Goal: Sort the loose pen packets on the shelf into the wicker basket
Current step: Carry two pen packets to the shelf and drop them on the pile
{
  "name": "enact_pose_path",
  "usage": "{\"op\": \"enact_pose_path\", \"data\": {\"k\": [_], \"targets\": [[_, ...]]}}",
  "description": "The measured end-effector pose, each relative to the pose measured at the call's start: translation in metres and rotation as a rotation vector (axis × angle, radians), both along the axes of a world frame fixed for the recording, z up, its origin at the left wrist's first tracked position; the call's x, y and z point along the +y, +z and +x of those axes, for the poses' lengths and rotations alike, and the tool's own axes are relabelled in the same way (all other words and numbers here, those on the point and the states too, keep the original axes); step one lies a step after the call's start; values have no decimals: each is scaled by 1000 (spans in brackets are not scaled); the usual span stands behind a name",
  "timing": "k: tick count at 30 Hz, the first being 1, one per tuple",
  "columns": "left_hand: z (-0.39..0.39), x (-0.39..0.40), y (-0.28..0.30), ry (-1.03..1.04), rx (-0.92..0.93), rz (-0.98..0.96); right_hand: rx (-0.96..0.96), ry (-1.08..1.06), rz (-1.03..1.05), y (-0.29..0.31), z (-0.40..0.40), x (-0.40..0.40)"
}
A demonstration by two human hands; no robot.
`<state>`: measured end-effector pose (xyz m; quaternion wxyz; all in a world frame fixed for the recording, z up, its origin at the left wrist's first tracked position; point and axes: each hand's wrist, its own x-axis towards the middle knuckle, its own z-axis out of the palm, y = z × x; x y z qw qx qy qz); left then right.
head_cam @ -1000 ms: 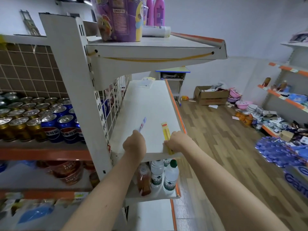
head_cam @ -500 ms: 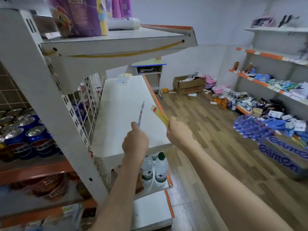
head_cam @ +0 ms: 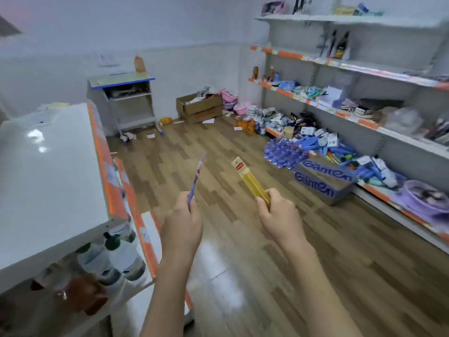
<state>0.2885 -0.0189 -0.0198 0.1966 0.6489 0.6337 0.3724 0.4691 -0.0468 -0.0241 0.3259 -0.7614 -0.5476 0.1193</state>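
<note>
Head view: left hand (head_cam: 182, 223) pinches blue pen packet (head_cam: 196, 178), right hand (head_cam: 279, 216) grips yellow pen packet (head_cam: 250, 180), both over floor. Basket unseen; hold firm while locating it.

Open wood floor (head_cam: 218, 147) lies ahead, between the white shelf (head_cam: 48, 181) on the left and the Ganten box (head_cam: 325, 181) and stocked shelves (head_cam: 364, 69) on the right.

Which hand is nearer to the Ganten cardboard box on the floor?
The right hand, gripping the yellow pen packet, is nearer: the Ganten box lies to its right. The left hand, with the blue pen packet, is farther left.
</note>
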Motion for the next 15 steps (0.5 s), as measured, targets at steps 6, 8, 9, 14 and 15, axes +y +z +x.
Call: {"op": "enact_pose_path", "data": {"k": [6, 8, 9, 14, 15], "targets": [[102, 39, -20, -95, 249, -150, -107, -153, -73, -19, 125, 3], [130, 54, -27, -144, 290, -172, -78, -219, -120, -25, 158, 5], [143, 63, -30, -163, 273, -181, -66, -243, -141, -27, 174, 8], [209, 118, -31, -212, 229, -172, -25, -395, -166, -29, 242, 35], [223, 131, -31, -222, 219, -171, -11, -429, -174, -30, 255, 43]]}}
